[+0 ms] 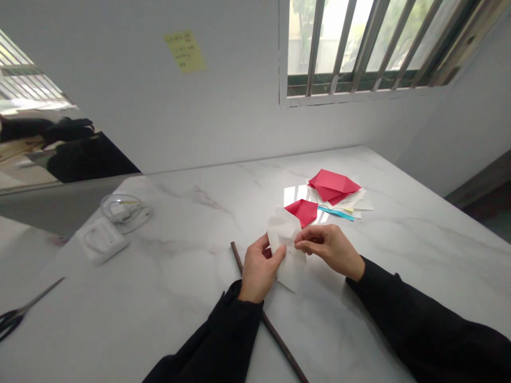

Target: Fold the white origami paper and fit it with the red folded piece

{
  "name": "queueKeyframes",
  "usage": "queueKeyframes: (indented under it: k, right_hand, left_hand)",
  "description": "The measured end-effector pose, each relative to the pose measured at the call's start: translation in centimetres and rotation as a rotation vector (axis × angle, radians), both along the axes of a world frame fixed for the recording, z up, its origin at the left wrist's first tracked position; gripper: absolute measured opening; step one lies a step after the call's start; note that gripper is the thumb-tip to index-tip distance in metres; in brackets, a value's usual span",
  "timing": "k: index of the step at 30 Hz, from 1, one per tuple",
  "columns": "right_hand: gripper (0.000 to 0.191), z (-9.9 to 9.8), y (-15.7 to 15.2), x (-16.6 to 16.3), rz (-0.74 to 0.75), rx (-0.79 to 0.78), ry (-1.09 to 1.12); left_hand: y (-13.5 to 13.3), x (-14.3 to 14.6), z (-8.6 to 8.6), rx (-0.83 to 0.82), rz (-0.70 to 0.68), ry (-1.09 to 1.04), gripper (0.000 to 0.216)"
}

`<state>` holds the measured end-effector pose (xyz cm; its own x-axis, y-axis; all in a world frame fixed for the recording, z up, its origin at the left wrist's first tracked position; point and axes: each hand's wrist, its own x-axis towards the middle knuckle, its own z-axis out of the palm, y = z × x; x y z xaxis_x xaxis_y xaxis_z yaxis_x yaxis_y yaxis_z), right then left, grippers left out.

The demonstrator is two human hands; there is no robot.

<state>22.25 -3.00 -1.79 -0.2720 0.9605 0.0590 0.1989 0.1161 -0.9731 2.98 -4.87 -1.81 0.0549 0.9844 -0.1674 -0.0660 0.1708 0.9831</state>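
Note:
A thin white piece of paper point(282, 226) is held above the tabletop between both hands. My left hand point(261, 266) grips its left side, thumb on the front face and the fingers behind. With fingertips pinched together, my right hand point(329, 247) is at the paper's right edge; what exactly lies between them is too small to make out. Just beyond the paper is a folded red paper piece point(306, 211). A dark brown stick point(281, 343) lies on the table, passing under my left forearm.
Folded red papers point(334, 185) rest on white sheets at the back right, with a blue strip point(336, 214) beside them. Left are a white charger box point(102, 242), a coiled cable point(125, 208) and scissors point(30, 308). A yellow note point(186, 51) sticks to the wall below a barred window point(359, 48).

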Motion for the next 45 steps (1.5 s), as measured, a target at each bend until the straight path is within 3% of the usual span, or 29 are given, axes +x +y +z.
queueKeyframes:
  k: [3,5,19,45]
  right_hand:
    - [0.012,0.0,-0.1,-0.3,-0.023,0.185,-0.133]
    - [0.01,-0.2,0.0,-0.3,-0.028,0.225,-0.147]
    - [0.009,-1.2,0.0,-0.7,-0.011,0.232,-0.167]
    - [0.007,-1.0,-0.9,-1.6,-0.152,0.208,-0.198]
  left_hand:
    - [0.0,0.0,-0.1,0.025,-0.005,0.003,0.041]
    - [0.0,0.1,-0.1,0.031,-0.011,0.005,0.042]
    - [-0.4,0.5,0.6,0.047,-0.029,0.026,0.035]
    - [-0.4,0.6,-0.1,0.045,-0.003,0.015,0.036]
